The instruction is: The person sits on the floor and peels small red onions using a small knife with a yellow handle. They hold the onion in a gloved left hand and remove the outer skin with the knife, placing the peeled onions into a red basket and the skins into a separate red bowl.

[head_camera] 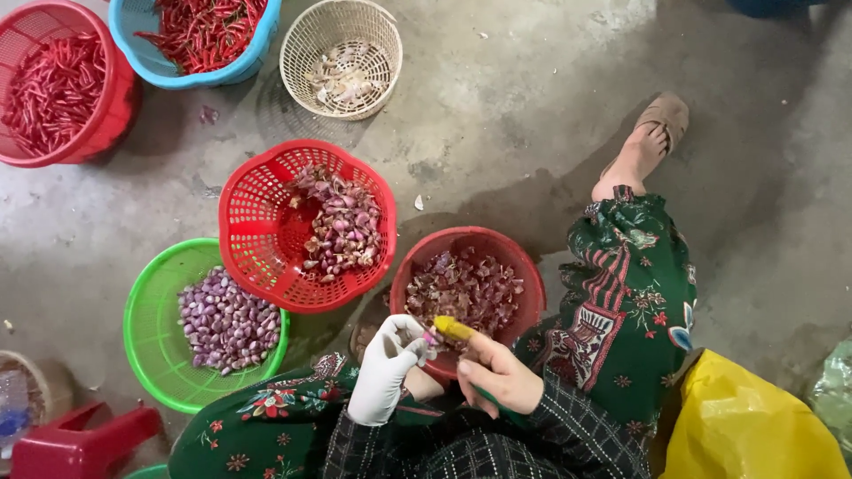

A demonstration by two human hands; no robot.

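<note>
The gloved left hand [383,371] pinches a small shallot [429,339] over the red bowl [524,293] of peelings. The right hand [497,372] (yellow-capped thumb) is closed beside it, touching the shallot.

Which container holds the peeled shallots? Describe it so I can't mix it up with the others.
Start at the person's gloved left hand and look left across the concrete floor. The green basket sits there, tucked under the edge of the red lattice basket. It is the only green one, and its shallots are smooth, pale purple and skinless.
</note>
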